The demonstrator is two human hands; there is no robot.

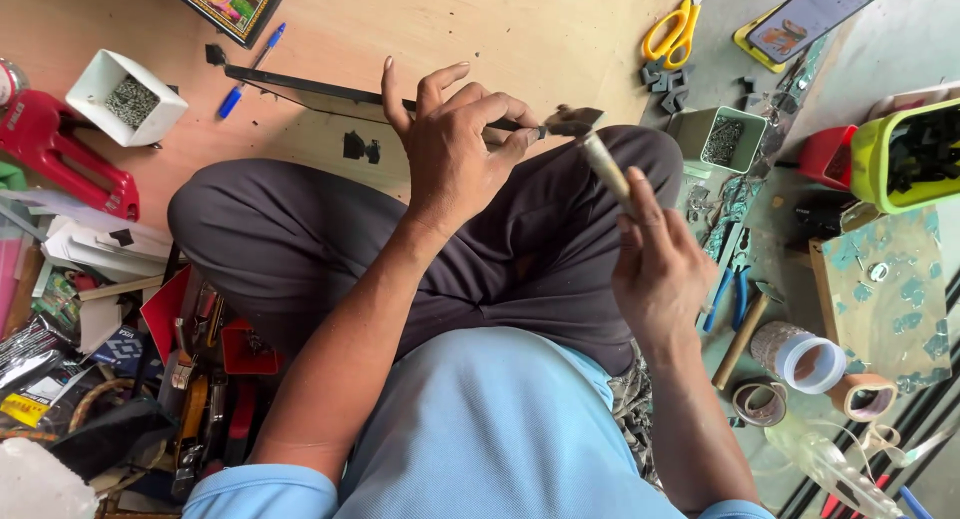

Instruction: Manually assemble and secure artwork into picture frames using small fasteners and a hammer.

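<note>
Bare floor (480,29) lies open beyond the knees, past the long black frame strip (300,87). To the left a white box of nails (128,97), a red staple gun (60,149) and heaped tools (200,379) crowd the way. To the right stand a green tin (720,137), yellow scissors (672,29), pliers (728,284) and tape rolls (800,359).

Yellow scissors (673,31), red stapler (55,149), blue pen (252,71), white cup (125,96) of grey bits, lime tub (905,154), blue-handled pliers (727,287). Charcoal trousers (300,239), pale blue shirt (490,429). Dark, perhaps black, frame strip (300,87). Mottled teal board (885,294).
</note>
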